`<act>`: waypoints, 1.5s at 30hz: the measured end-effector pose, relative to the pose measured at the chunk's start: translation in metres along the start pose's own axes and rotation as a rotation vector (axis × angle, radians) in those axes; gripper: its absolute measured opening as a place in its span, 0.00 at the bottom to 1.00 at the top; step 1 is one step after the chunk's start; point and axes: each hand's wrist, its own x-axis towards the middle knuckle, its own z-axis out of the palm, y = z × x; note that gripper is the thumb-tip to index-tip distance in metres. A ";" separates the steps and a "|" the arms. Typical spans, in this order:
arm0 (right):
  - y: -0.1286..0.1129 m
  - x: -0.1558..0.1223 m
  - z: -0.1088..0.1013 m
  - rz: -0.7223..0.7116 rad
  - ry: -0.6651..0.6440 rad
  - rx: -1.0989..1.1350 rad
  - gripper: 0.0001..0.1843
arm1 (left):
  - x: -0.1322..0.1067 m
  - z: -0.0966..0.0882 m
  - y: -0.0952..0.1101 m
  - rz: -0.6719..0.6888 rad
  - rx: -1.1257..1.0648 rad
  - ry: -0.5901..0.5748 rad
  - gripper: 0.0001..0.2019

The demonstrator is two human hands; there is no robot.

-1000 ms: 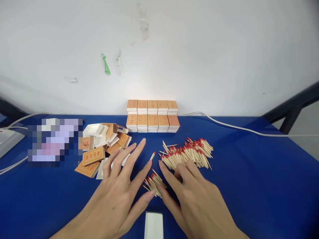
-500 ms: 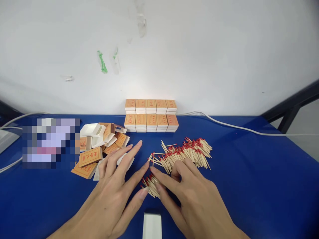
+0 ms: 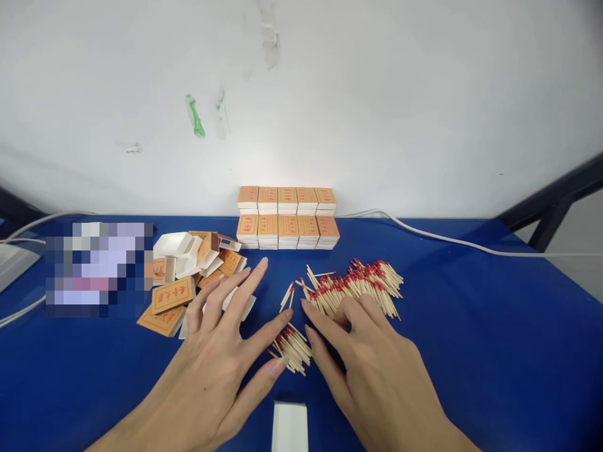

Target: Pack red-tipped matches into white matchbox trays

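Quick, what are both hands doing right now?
Left hand: open, fingers spread, beside the small match bundle.
Right hand: open, fingertips at the match pile.

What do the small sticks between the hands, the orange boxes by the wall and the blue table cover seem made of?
Matches: seemingly bare pale wood, matte, thin shafts; red coated heads.
Stacked boxes: probably thin cardboard, orange printed tops, white sides, crisp edges.
Table cover: smooth blue, soft sheen, perhaps plastic or coated cloth.
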 end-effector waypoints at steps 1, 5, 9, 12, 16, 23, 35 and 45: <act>0.000 0.000 0.000 0.004 0.003 -0.004 0.18 | 0.000 0.000 0.000 0.004 -0.005 0.002 0.21; 0.000 0.001 -0.001 0.007 0.008 0.014 0.20 | -0.002 0.000 0.000 0.009 -0.034 0.018 0.22; -0.002 0.002 -0.003 -0.001 0.016 0.053 0.20 | -0.002 0.002 0.000 0.001 -0.023 0.040 0.24; -0.003 0.002 -0.002 -0.009 -0.011 0.063 0.18 | 0.002 0.005 -0.002 -0.001 0.022 0.042 0.24; -0.005 0.002 -0.001 -0.028 -0.060 0.082 0.20 | 0.008 0.009 -0.003 0.004 0.027 0.029 0.24; -0.005 0.005 0.001 -0.032 -0.069 0.076 0.23 | 0.005 0.006 0.001 0.009 -0.027 0.004 0.25; -0.003 0.004 -0.001 -0.034 -0.023 0.005 0.24 | 0.007 0.000 0.004 -0.001 -0.084 0.049 0.23; -0.009 0.005 0.004 -0.085 -0.055 -0.186 0.30 | 0.009 -0.007 -0.002 -0.010 -0.069 0.141 0.14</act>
